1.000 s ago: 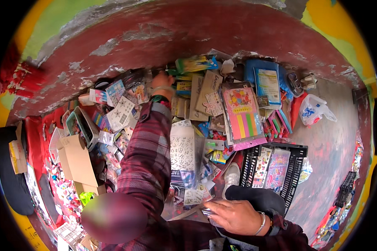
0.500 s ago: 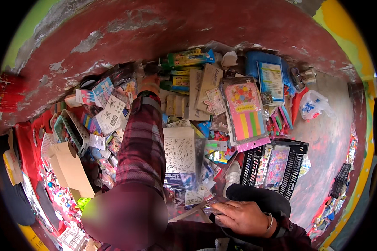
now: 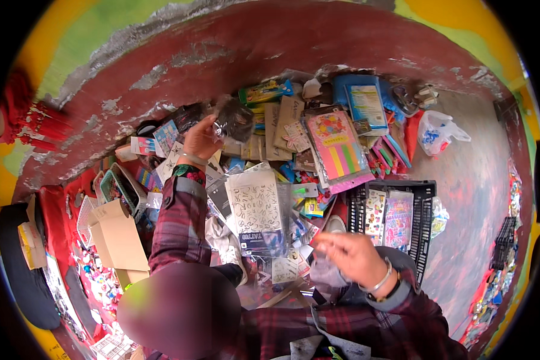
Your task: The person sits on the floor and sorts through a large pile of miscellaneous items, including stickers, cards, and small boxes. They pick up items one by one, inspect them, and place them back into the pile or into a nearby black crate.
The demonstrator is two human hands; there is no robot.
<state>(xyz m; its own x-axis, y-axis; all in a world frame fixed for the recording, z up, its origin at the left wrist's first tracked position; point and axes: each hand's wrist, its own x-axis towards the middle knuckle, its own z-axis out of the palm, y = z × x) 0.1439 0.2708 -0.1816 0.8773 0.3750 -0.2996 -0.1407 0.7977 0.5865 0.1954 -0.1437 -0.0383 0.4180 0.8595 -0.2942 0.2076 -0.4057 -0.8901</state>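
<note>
Left hand (image 3: 202, 142) is closed on the left edge of a dark, glossy, clear-plastic packet (image 3: 234, 122); packet is up over the pile, near the base of the dark red peeling wall (image 3: 270, 48), in front of the tan flat cardboard boxes (image 3: 289, 123); contents look black, too blurred to identify; right hand (image 3: 353, 259) is well apart from it, lower right, fingers bunched; an orange patch shows at its fingertips, can't tell if that's a held item, so can't call that grip.

Handling, judged by looks: packet likely light; film thin and soft, so expect it to flex and sag away from the held edge; shiny surface probably slippery; fragility unknown with contents unreadable; best hold is a flat thumb-to-finger pinch on the edge, a bit inboard so the film doesn't slide out; a second pinch on the opposite edge would keep it flat; squeezing the middle seems unwise.

Nearby: white printed sheet pack (image 3: 255, 204) below the packet; black slotted plastic crate (image 3: 423, 204) beyond the right hand.
</note>
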